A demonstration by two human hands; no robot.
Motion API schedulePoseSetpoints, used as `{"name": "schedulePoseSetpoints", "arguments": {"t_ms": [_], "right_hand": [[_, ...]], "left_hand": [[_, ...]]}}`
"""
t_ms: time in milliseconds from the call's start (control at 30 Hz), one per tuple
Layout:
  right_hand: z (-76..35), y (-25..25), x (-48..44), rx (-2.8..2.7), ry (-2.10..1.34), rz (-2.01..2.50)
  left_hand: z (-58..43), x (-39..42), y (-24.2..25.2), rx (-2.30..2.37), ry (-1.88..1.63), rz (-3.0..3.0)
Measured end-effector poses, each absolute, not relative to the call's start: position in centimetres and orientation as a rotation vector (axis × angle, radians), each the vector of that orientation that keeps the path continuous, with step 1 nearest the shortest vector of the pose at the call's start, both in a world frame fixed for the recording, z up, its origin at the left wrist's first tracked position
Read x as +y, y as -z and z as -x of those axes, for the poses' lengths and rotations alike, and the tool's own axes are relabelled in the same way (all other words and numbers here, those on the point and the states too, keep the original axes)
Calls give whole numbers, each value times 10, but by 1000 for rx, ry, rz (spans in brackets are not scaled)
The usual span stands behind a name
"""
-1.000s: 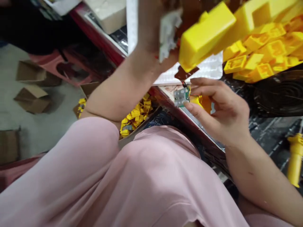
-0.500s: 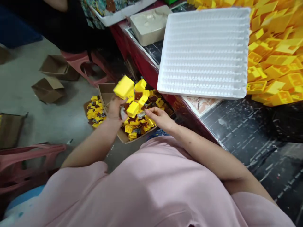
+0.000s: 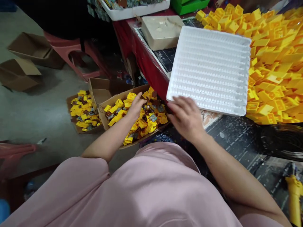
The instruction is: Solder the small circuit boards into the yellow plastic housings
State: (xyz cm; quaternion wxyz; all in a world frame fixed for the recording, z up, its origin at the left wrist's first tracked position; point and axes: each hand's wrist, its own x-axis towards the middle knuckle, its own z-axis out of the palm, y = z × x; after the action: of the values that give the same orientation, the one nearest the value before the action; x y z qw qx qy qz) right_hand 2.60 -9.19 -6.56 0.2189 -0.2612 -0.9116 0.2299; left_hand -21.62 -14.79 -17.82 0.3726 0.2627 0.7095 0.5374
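My left hand (image 3: pixel 137 107) is over a cardboard box (image 3: pixel 127 145) filled with yellow plastic parts (image 3: pixel 142 123) mixed with brown and grey pieces. Its fingers are apart and nothing shows in them. My right hand (image 3: pixel 186 118) is at the near left corner of a white ridged foam tray (image 3: pixel 210 69), fingers spread, the fingertips over or against its edge. The tray lies on the table, its right side against a large heap of yellow parts (image 3: pixel 274 72).
A smaller box of parts (image 3: pixel 82 112) stands on the floor, left of the big one. A beige block (image 3: pixel 162 31), green trays (image 3: pixel 189 5) and a white tray (image 3: pixel 139 11) are at the back. A yellow-handled tool (image 3: pixel 294 195) lies at the right. Pink stool (image 3: pixel 78 58), upper left.
The yellow parts that were at my left hand have left it, and that hand has opened over the box. My right hand has moved right, from the box to the tray. The view has shifted.
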Motion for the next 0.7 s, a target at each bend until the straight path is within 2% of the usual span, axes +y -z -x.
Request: {"name": "schedulePoseSetpoints", "arguments": {"t_ms": [67,133,267,367,600,700], "right_hand": [[-36,53,-72,-2572,-234,782],[-38,52,-54,-2636,-25,864],[-33,60,-43,-2754,83,920],[-35,49,-51,-2761,215,854],[-74,-59,-100,-2568,760,459],[-106,-101,-143,-2579,724,588]], "left_hand": [[218,-168,178,1882,-1229,-914],[215,-185,177,1925,-1033,-1156],[197,-198,181,1899,-674,-1570],[182,-182,184,1860,-455,-1758],[193,-122,166,2024,-124,-1846],[199,-117,152,2054,-62,-1906]]}}
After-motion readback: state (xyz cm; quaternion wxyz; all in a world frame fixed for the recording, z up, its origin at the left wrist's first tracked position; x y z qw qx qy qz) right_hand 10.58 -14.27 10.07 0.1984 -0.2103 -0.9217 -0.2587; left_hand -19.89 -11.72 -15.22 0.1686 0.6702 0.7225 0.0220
